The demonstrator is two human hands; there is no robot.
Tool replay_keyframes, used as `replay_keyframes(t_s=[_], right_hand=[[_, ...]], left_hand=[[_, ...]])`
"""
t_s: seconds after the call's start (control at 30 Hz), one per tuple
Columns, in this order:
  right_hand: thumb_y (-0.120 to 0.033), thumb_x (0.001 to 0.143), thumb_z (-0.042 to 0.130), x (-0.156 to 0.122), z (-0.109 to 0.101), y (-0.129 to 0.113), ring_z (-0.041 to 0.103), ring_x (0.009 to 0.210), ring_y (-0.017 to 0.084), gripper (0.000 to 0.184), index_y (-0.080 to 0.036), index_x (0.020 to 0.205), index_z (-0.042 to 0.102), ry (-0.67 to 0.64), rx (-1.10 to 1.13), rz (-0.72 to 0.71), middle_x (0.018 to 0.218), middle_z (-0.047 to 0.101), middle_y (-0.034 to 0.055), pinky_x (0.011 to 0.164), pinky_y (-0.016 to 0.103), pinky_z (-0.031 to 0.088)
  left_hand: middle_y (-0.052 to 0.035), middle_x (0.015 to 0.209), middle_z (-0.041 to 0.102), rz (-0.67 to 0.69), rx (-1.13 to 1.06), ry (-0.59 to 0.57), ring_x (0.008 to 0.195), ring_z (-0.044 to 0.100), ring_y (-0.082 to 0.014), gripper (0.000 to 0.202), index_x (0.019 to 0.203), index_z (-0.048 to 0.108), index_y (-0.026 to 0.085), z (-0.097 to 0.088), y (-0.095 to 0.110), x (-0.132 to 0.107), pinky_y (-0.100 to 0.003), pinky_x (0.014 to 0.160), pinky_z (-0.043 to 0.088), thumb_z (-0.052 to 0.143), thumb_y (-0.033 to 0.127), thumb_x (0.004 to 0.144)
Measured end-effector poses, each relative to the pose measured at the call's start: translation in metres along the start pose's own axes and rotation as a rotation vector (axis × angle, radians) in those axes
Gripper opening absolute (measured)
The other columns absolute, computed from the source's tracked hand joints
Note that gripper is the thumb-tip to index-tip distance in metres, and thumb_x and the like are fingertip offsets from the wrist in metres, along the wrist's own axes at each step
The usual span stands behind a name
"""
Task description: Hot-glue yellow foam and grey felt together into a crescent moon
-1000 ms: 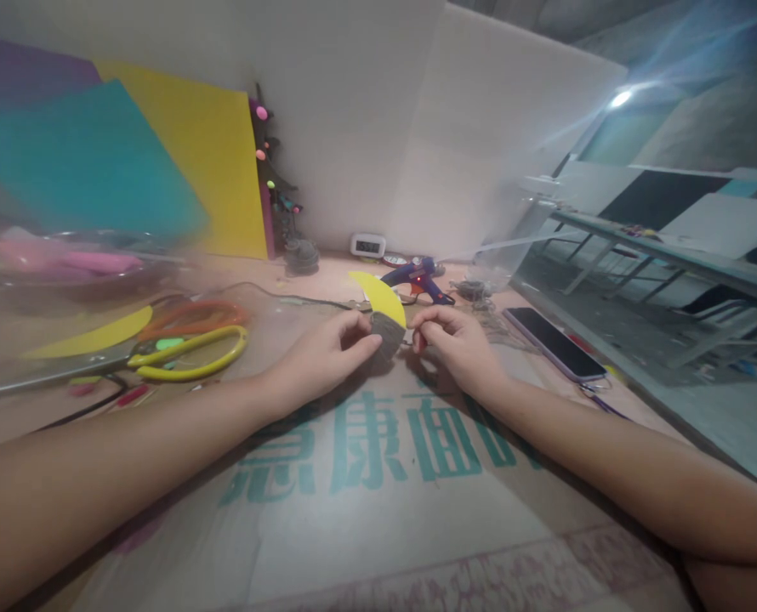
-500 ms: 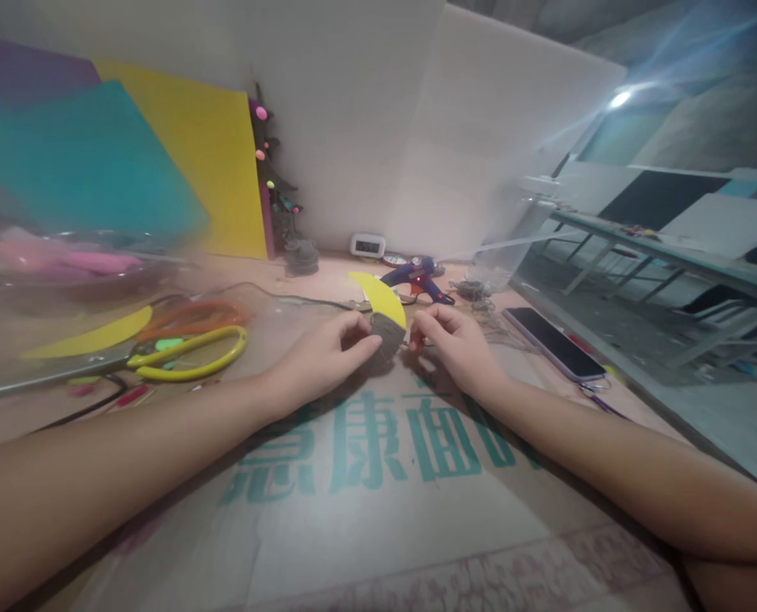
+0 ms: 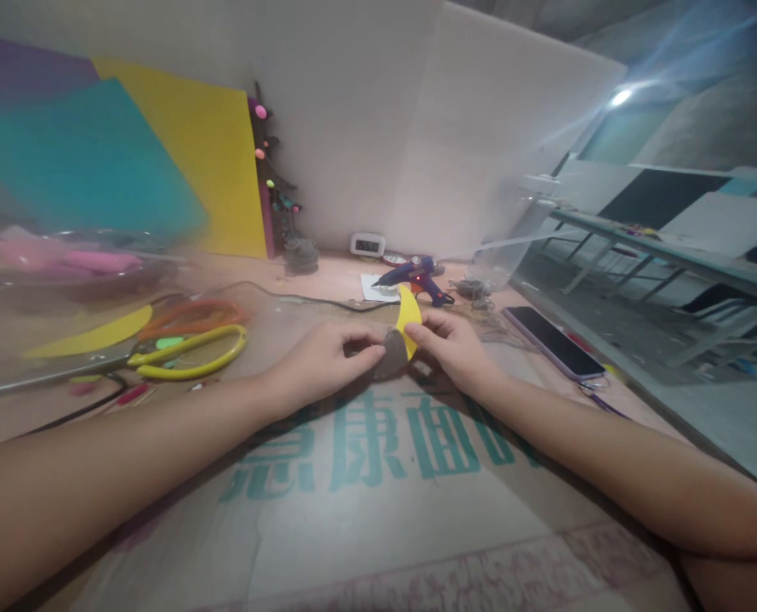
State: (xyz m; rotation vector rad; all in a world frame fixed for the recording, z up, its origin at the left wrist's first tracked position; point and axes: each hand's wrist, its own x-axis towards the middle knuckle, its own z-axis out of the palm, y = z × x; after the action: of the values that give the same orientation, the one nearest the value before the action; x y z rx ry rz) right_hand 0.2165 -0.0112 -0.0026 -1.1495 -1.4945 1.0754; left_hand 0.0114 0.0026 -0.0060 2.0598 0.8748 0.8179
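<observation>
Pinching the grey rounded piece (image 3: 391, 360) by its left edge, your left hand (image 3: 331, 353) had thumb and fingers nearly together. Your right hand (image 3: 460, 347) was closed, thumb and fingertips, on the yellow crescent (image 3: 409, 316). Crescent sat between both hands, right nearer; long axis ran away from you, lower end at the grey piece, tip toward the glue gun. Couldn't tell if the two were joined. Counts: one grey piece; two crescents, second crescent (image 3: 98, 333) at left; scissors (image 3: 162, 374) showing one yellow loop, one orange (one pair or two, unclear); one phone (image 3: 554, 344); one glue gun (image 3: 404, 274); one digital clock (image 3: 367, 246); at least three coloured sheets (image 3: 213, 161).
</observation>
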Motion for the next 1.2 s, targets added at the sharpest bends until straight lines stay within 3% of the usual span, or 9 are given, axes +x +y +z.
replay_keyframes(t_s=[0.23,0.5,0.63,0.77,0.9,1.0,1.1,1.2], right_hand=[[-0.054,0.074,0.072,0.001,0.001,-0.001,0.053,0.053,0.010,0.038,-0.018,0.075,0.060,-0.010,-0.057,-0.040,0.065,0.060,-0.0016,0.048,0.022,0.045],[-0.043,0.080,0.070,-0.001,0.001,0.002,0.059,0.061,0.011,0.026,-0.018,0.082,0.062,-0.085,-0.173,-0.107,0.073,0.064,-0.0003,0.056,0.023,0.049],[-0.040,0.081,0.068,-0.002,0.000,0.005,0.061,0.064,0.012,0.023,-0.018,0.085,0.063,-0.148,-0.185,-0.101,0.077,0.065,0.0002,0.060,0.025,0.052],[-0.038,0.079,0.069,-0.003,0.002,0.002,0.061,0.059,0.011,0.022,-0.017,0.081,0.063,-0.204,-0.192,-0.081,0.073,0.065,0.0000,0.056,0.024,0.051],[-0.042,0.078,0.071,-0.001,0.002,0.000,0.058,0.053,0.010,0.026,-0.018,0.085,0.063,-0.083,-0.114,-0.033,0.070,0.065,-0.0012,0.051,0.023,0.048],[-0.044,0.077,0.073,0.005,-0.002,0.003,0.061,0.057,0.012,0.029,-0.018,0.085,0.064,0.050,-0.002,-0.024,0.071,0.067,0.0000,0.056,0.025,0.051],[-0.044,0.077,0.073,0.010,-0.006,0.010,0.064,0.064,0.014,0.029,-0.016,0.082,0.067,0.062,0.065,-0.039,0.075,0.072,0.0039,0.065,0.027,0.054],[-0.044,0.077,0.074,0.009,-0.006,0.013,0.066,0.067,0.015,0.030,-0.015,0.083,0.071,0.004,0.095,-0.030,0.077,0.073,0.0058,0.067,0.028,0.055]], left_hand=[[-0.0016,0.082,0.069,-0.025,0.055,0.138,0.072,0.062,-0.0167,0.043,0.124,0.062,0.020,-0.002,-0.003,0.000,-0.027,0.067,0.047,0.057,0.041,0.087],[-0.0013,0.082,0.071,-0.018,0.053,0.095,0.074,0.061,-0.0167,0.026,0.087,0.070,0.019,-0.002,0.000,0.000,-0.027,0.068,0.046,0.055,0.039,0.088],[0.0000,0.076,0.068,-0.038,0.034,0.089,0.069,0.059,-0.0155,0.028,0.083,0.068,0.018,-0.002,0.000,0.000,-0.026,0.065,0.044,0.052,0.040,0.090],[-0.0011,0.081,0.068,-0.008,0.032,0.092,0.075,0.059,-0.0162,0.027,0.086,0.068,0.018,-0.002,-0.003,0.000,-0.027,0.070,0.045,0.054,0.041,0.090],[-0.0042,0.100,0.065,-0.008,-0.008,0.291,0.086,0.060,-0.0170,0.034,0.112,0.058,0.019,-0.002,-0.005,0.003,-0.028,0.074,0.047,0.058,0.042,0.087],[-0.0064,0.108,0.061,-0.081,-0.091,0.417,0.092,0.059,-0.0166,0.044,0.120,0.050,0.018,-0.002,-0.008,0.008,-0.028,0.077,0.047,0.061,0.041,0.085],[-0.0070,0.103,0.062,-0.151,-0.182,0.365,0.090,0.059,-0.0180,0.043,0.115,0.053,0.015,-0.002,-0.010,0.010,-0.029,0.077,0.048,0.062,0.043,0.083],[-0.0049,0.095,0.066,-0.110,-0.207,0.238,0.086,0.060,-0.0184,0.032,0.099,0.061,0.015,-0.003,-0.010,0.010,-0.029,0.076,0.047,0.057,0.045,0.086]])
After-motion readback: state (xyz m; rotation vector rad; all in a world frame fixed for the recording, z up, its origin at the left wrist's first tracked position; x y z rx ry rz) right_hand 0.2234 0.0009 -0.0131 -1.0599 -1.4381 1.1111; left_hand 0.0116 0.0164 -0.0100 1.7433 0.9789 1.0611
